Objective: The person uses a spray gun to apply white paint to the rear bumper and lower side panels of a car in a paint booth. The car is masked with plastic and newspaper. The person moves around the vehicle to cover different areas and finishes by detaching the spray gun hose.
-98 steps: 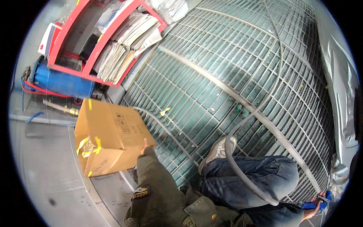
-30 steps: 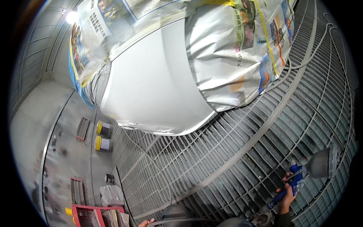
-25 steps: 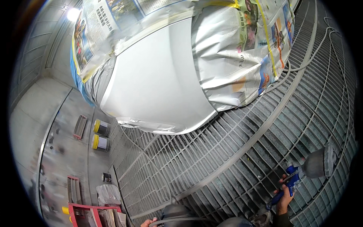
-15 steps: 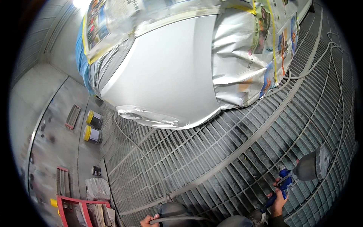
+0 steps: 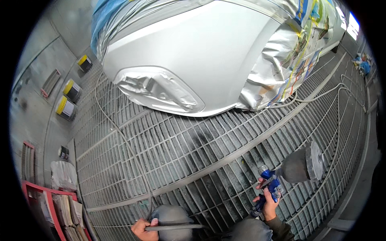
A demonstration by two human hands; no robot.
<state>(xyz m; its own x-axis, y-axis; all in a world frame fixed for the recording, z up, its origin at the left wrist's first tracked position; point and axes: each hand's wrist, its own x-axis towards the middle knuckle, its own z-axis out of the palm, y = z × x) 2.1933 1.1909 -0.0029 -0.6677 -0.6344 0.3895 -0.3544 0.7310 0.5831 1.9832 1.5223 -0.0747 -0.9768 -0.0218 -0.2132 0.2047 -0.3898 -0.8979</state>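
My right hand is wrapped round the handle of a blue paint spray gun, held low over the floor at the right. A large grey cup is attached to the gun and leans to the right. At the bottom, my left hand is closed round a grey air hose, which crosses in front of my knees. Ahead of me stands a car's white body panel, with crinkled silver masking over its lower opening. Printed masking paper covers the car to the right.
Metal grating forms the floor. Tins with yellow lids stand along the left wall. A red shelf with papers is at the lower left. Another stretch of hose lies on the grating at the right.
My view has turned right and come closer to the panel's lower corner. Both hands have moved left in the picture, still holding the spray gun and the hose.
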